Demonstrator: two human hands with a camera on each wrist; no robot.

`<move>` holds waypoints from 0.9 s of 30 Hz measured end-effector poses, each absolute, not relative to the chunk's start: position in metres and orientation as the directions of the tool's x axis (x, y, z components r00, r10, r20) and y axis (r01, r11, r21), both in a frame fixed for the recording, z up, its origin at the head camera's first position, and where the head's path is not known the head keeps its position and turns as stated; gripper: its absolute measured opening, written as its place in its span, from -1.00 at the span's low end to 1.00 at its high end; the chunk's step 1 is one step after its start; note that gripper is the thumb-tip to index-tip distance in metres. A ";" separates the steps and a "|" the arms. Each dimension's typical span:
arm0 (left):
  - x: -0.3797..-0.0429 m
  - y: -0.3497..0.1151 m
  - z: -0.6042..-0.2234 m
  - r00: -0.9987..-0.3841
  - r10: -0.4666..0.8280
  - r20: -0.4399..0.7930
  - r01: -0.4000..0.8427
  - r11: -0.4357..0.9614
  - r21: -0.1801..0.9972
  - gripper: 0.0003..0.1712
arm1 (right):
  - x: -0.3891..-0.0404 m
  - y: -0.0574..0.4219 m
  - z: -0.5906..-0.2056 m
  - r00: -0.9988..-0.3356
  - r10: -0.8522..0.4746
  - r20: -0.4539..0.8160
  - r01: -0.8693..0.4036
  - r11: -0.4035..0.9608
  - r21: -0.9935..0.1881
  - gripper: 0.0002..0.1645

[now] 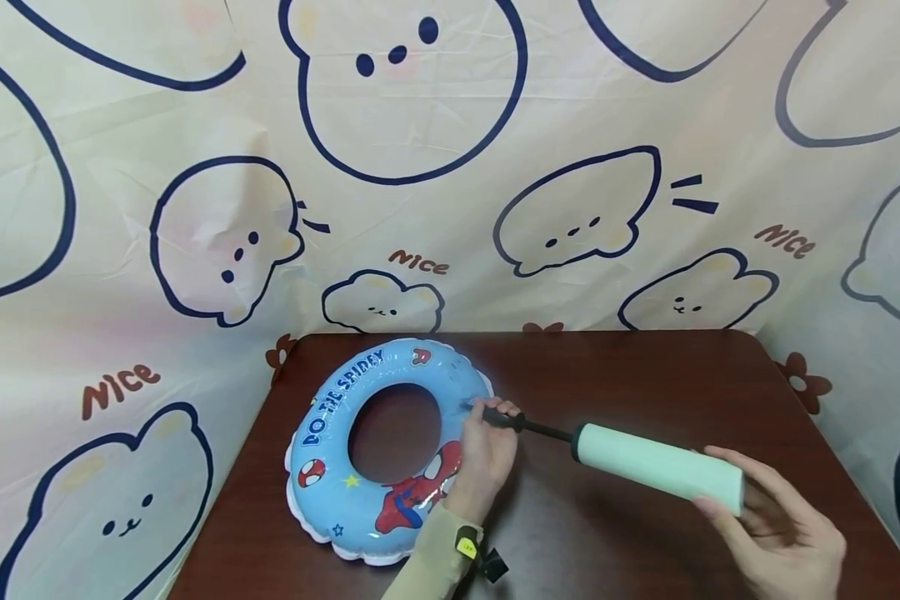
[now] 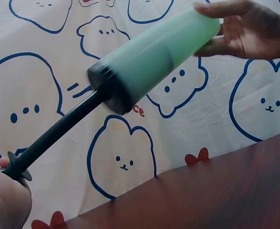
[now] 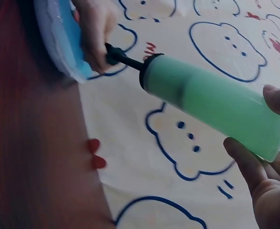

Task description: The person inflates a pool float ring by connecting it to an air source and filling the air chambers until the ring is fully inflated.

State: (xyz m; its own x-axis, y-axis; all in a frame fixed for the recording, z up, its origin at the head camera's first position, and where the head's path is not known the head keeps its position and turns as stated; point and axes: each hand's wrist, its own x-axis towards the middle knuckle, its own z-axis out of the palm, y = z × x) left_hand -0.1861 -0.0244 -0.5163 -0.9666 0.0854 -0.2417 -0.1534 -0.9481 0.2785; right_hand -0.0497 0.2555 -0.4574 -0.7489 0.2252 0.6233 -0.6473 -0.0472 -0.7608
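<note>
A mint-green hand pump [image 1: 656,467] is held in the air, tilted, between my two hands. My left hand [image 1: 487,454] grips the black end of its thin rod [image 2: 59,129], beside the inner right edge of a light-blue swim ring [image 1: 318,492]. Whether the rod's tip touches the ring is hidden by the hand. With thumb and fingers, my right hand [image 1: 787,521] holds the far end of the pump's cylinder. Part of the rod shows outside the cylinder, and a dark piston shadow shows through its wall in the right wrist view. The ring has printed letters and a red-and-blue figure.
The ring lies on a dark brown table [image 1: 607,550], on its left side. Behind the table hangs a pale cloth [image 1: 450,225] with blue-outlined cartoon bears. A black strap with a small device [image 1: 468,546] sits on the left wrist.
</note>
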 end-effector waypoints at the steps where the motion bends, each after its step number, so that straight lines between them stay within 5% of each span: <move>1: -0.186 -0.024 -0.516 -0.966 0.083 -0.246 -0.153 -0.947 0.282 -0.74 | -0.053 0.252 -0.461 -0.750 0.205 0.629 -0.651 -0.057 -0.757 -0.26; 7: -0.187 -0.023 -0.518 -0.961 0.082 -0.263 -0.159 -0.944 0.288 -0.74 | -0.074 0.220 -0.473 -0.734 0.084 0.675 -0.675 0.021 -0.737 -0.26; 21: -0.187 -0.021 -0.517 -0.958 0.072 -0.277 -0.148 -0.953 0.265 -0.75 | -0.096 0.199 -0.491 -0.758 0.081 0.647 -0.639 0.103 -0.762 -0.26; 27: -0.187 -0.024 -0.517 -0.960 0.064 -0.271 -0.139 -0.953 0.269 -0.76 | -0.096 0.199 -0.484 -0.734 0.089 0.674 -0.677 -0.011 -0.736 -0.27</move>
State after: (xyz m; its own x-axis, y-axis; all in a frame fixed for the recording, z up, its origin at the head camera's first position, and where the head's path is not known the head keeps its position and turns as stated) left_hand -0.1867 -0.0237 -0.5167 -0.9604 0.0638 -0.2712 -0.1393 -0.9530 0.2690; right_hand -0.0961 0.1993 -0.4842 -0.7335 0.0894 0.6738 -0.6772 -0.0111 -0.7358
